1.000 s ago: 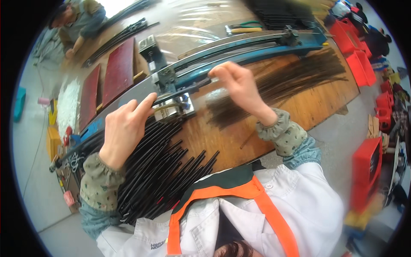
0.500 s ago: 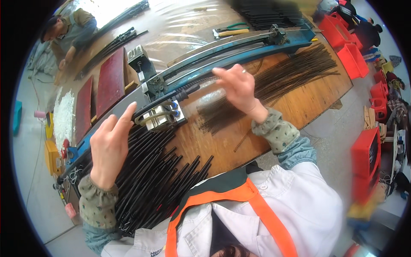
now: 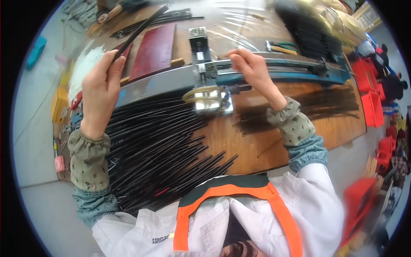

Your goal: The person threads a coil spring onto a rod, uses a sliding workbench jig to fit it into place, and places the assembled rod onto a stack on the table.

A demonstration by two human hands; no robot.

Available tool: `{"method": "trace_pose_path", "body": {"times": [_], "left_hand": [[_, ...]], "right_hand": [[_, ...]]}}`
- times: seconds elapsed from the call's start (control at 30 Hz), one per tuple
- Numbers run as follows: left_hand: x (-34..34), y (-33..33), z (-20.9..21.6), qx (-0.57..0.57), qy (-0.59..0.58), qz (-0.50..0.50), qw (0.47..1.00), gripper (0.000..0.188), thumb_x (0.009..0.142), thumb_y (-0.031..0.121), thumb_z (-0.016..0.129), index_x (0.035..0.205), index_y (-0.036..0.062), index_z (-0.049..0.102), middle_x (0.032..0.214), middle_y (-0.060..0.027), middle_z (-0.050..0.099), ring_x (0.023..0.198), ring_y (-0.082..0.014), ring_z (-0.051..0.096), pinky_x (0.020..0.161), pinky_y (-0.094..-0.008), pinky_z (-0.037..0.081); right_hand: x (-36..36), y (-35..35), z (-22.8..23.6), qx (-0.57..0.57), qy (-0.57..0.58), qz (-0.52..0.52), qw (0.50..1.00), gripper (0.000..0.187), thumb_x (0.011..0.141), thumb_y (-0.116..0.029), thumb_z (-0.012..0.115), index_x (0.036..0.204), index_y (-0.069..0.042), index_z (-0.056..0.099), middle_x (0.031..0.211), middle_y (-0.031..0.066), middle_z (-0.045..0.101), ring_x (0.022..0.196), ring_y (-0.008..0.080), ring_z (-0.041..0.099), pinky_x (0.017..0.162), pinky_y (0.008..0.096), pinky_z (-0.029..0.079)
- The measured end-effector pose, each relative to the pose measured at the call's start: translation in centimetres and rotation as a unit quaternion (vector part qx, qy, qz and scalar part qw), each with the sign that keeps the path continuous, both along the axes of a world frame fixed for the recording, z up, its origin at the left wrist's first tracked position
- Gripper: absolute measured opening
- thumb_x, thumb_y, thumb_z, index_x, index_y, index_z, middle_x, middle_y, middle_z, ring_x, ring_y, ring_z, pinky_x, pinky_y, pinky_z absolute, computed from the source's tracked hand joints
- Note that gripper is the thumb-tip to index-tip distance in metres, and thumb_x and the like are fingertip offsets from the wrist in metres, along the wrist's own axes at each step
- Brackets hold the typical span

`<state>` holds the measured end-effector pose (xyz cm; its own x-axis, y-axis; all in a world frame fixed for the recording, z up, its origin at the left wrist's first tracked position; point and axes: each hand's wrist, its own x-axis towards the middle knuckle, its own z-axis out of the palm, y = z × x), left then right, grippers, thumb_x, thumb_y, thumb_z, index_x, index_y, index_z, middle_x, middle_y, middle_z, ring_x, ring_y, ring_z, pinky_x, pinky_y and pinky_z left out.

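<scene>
My left hand (image 3: 101,88) is raised at the left, closed round the lower end of a black tube (image 3: 141,32) that slants up and to the right. Thumb and fingers of my right hand (image 3: 253,70) are pinched together above the blue rail of a bench machine (image 3: 295,76). From that pinch rises a thin, blurred strand (image 3: 242,28) that looks like a long spring. Between my hands stands the machine's metal clamp block (image 3: 210,101) with a pale hose looped at it. Many black tubes (image 3: 158,145) lie piled below my left hand, and long thin springs (image 3: 299,106) lie right of the block.
Dark red boards (image 3: 153,52) lean behind the machine at the left. Pliers (image 3: 281,48) and more black tubes (image 3: 158,21) lie on the far table. Another person's hands (image 3: 109,15) are at the far left. Red bins (image 3: 371,107) stand at the right.
My left hand has moved up and away from the clamp block with the black tube. My right hand has closed into a pinch with the thin strand. The whole view has shifted.
</scene>
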<state>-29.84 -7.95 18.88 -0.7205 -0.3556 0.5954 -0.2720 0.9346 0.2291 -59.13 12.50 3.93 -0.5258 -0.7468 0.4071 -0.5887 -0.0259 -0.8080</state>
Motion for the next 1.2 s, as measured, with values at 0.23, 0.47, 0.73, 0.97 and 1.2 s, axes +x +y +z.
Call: {"method": "trace_pose_path", "body": {"times": [0.23, 0.47, 0.73, 0.97, 1.2], "left_hand": [[8.1, -2.6, -2.7, 0.025, 0.001, 0.096, 0.995, 0.022, 0.100, 0.014, 0.068, 0.113, -0.0039, 0.069, 0.084, -0.0201, 0.068, 0.066, -0.0256, 0.059, 0.065, -0.0352, 0.050], [8.2, -3.5, -4.9, 0.048, -0.001, 0.071, 0.996, 0.021, 0.099, 0.014, 0.069, 0.113, -0.0011, 0.071, 0.091, -0.0213, 0.071, 0.076, -0.0326, 0.069, 0.070, -0.0363, 0.053], [7.2, -6.4, -8.2, -0.019, -0.083, 0.056, 0.995, 0.020, 0.095, 0.024, 0.070, 0.112, 0.0122, 0.072, 0.085, -0.0130, 0.068, 0.078, -0.0367, 0.068, 0.066, -0.0441, 0.053], [-9.0, -2.4, -12.7, -0.045, -0.122, -0.138, 0.982, 0.026, 0.099, 0.035, 0.064, 0.097, 0.0090, 0.061, 0.084, -0.0123, 0.069, 0.078, -0.0324, 0.072, 0.064, -0.0436, 0.058], [-9.4, -2.6, -13.9, 0.014, -0.151, -0.112, 0.982, 0.030, 0.100, 0.036, 0.062, 0.094, 0.0059, 0.063, 0.084, -0.0145, 0.070, 0.083, -0.0369, 0.072, 0.070, -0.0466, 0.056]], "right_hand": [[1.3, -9.0, 0.8, -0.038, 0.237, 0.123, 0.963, 0.019, 0.094, -0.029, 0.073, 0.097, -0.012, 0.081, 0.084, 0.0032, 0.074, 0.077, 0.0188, 0.066, 0.089, 0.0321, 0.044], [3.3, -10.9, 1.3, 0.099, 0.422, 0.117, 0.894, 0.022, 0.095, -0.033, 0.070, 0.089, -0.013, 0.076, 0.077, 0.0064, 0.069, 0.088, 0.0247, 0.065, 0.098, 0.0412, 0.040], [-8.5, 4.8, -1.6, 0.097, 0.502, -0.104, 0.853, 0.004, 0.092, -0.014, 0.070, 0.089, -0.014, 0.068, 0.088, 0.0040, 0.071, 0.105, 0.0274, 0.061, 0.106, 0.0460, 0.032], [-14.8, 12.9, -1.8, 0.111, 0.524, -0.160, 0.829, 0.011, 0.098, -0.017, 0.063, 0.095, -0.007, 0.069, 0.093, 0.0114, 0.070, 0.097, 0.0327, 0.063, 0.093, 0.0455, 0.043], [-17.5, 13.3, -5.3, 0.052, 0.523, -0.163, 0.835, 0.010, 0.097, -0.012, 0.062, 0.092, -0.005, 0.066, 0.086, 0.0142, 0.065, 0.088, 0.0354, 0.061, 0.080, 0.0465, 0.046]]}}
